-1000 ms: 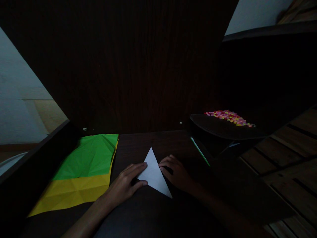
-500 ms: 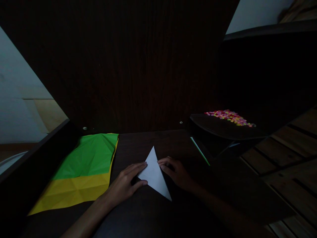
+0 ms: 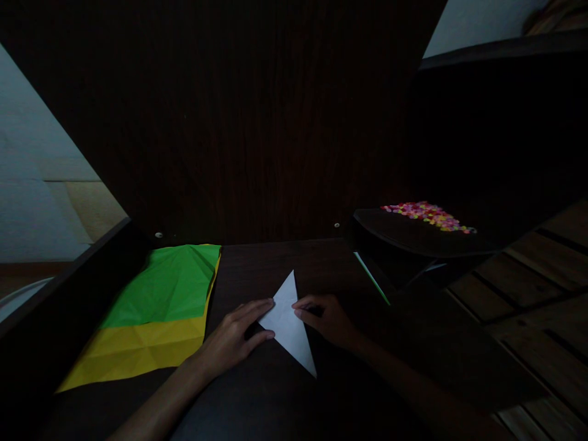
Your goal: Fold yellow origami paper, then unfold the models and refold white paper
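Head view: white paper triangle, folded, lies flat on dark wooden desk, about centre of the work area, between both hands. Long axis runs from far tip, slightly right of middle, down to a sharp near tip pointing near-right; third corner sticks out left.

Left hand sits just left of the triangle, palm down, fingers spread loosely & flat, tips touching the left corner & left edge, pressing rather than gripping. Right hand comes in from the right, fingers curled w/ tips together on the right edge approx mid-length; whether it pinches the edge or only presses on it, can't tell in this light. Both hands equally close; the paper is touched on both sides, far tip & near tip free.

Room: bare desk near side of the triangle & beyond its far tip up to the dark back panel. Left, well apart from the left hand, lies a creased green sheet over a yellow sheet. Right, a thin green strip along the desk edge, then a dark raised tray w/ a heap of small coloured bits, well apart from the right hand.
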Demonstrator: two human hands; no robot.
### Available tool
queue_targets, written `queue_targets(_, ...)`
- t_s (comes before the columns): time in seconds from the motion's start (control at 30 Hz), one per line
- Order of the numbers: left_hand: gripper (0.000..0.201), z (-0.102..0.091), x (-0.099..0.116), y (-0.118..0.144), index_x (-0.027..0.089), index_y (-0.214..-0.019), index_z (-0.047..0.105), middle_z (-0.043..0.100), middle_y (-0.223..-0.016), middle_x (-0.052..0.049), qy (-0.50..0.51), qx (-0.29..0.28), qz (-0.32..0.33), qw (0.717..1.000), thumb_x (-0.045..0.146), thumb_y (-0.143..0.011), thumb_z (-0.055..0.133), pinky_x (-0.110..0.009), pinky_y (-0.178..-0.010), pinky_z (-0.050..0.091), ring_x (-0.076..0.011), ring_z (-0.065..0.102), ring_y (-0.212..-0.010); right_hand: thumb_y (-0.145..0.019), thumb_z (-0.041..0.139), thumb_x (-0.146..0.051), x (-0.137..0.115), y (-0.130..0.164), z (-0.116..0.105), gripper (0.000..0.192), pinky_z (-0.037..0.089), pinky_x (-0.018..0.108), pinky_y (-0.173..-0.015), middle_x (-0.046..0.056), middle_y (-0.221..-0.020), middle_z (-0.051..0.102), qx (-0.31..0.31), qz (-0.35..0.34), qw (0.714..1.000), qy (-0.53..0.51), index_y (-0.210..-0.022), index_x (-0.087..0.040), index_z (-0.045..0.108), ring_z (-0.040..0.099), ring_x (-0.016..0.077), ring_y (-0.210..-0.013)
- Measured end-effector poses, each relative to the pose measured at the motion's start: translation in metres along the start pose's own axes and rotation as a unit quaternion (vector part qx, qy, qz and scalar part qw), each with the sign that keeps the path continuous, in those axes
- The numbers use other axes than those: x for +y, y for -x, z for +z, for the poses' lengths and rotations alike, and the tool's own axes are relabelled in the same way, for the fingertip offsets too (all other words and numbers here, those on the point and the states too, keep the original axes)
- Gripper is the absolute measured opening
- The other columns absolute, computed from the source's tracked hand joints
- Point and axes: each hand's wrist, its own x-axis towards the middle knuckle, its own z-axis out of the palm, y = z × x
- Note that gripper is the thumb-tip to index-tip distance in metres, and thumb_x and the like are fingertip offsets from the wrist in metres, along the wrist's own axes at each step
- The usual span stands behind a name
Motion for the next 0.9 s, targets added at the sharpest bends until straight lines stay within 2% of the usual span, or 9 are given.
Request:
queue_targets(0.33,0.05,-0.0028,0.0013,-0.002,0.026,-0.135,0.053,0.062,-0.131,-0.008,0.019,0.002,-0.004,1.0,0.034,-0.087,0.066,-0.042,-0.101,0.051,-0.0243,0.06,-0.119,-0.08,0.063,-0.028,-0.0005,-0.0012,0.0027,0.016,0.05,0.029,-0.067,0.003,-0.077,0.071,0.023,0.031,0.998,-0.051,-0.09,-0.018,0.072,0.065,0.0172,-0.071)
queue_targets(0.7,0.05,-0.0031,0.002,-0.0029,0.026,-0.134,0.054,0.064,-0.129,-0.007,0.018,0.014,0.001,1.0,0.032,-0.086,0.067,-0.039,-0.098,0.053,-0.0238,0.062,-0.116,-0.085,0.057,-0.029,-0.0008,-0.0003,0.0024,0.021,0.045,0.027,-0.066,0.001,-0.077,0.062,0.014,0.022,0.998,-0.051,-0.099,-0.02,0.07,0.056,0.0156,-0.072)
queue_targets(0.9,0.044,-0.0016,0.0007,-0.0027,0.023,-0.13,0.058,0.066,-0.126,-0.008,0.014,0.023,0.002,1.0,0.033,-0.087,0.066,-0.038,-0.097,0.054,-0.0232,0.064,-0.114,-0.088,0.053,-0.029,0.0002,0.0013,0.0009,0.024,0.043,0.027,-0.07,0.001,-0.081,0.059,-0.003,-0.005,0.999,-0.038,-0.105,-0.021,0.068,0.054,0.0153,-0.075)
